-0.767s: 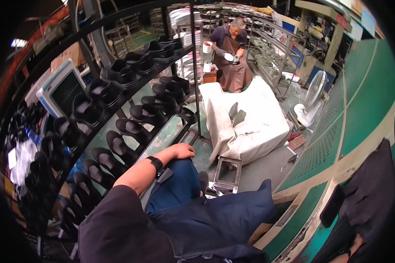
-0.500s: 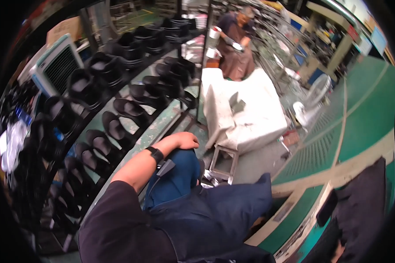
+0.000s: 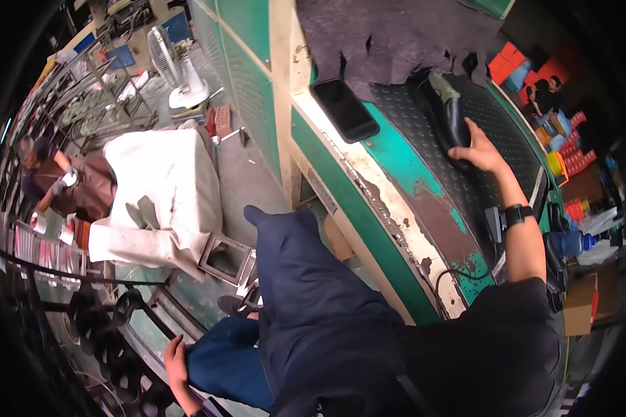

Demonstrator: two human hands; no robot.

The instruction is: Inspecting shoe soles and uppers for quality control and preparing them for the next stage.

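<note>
The right hand (image 3: 474, 149), thumb and fingers apart, is at the toe of a black shoe (image 3: 453, 119) lying near the studded mat's (image 3: 405, 115) far end, by dark cloth (image 3: 403, 38). The left hand (image 3: 176, 360) rests at the knee (image 3: 219, 351), its grip unclear.

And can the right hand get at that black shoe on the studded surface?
Probably yes: the right hand is at the near end of the black shoe, spread open, with nothing visible blocking it.
</note>
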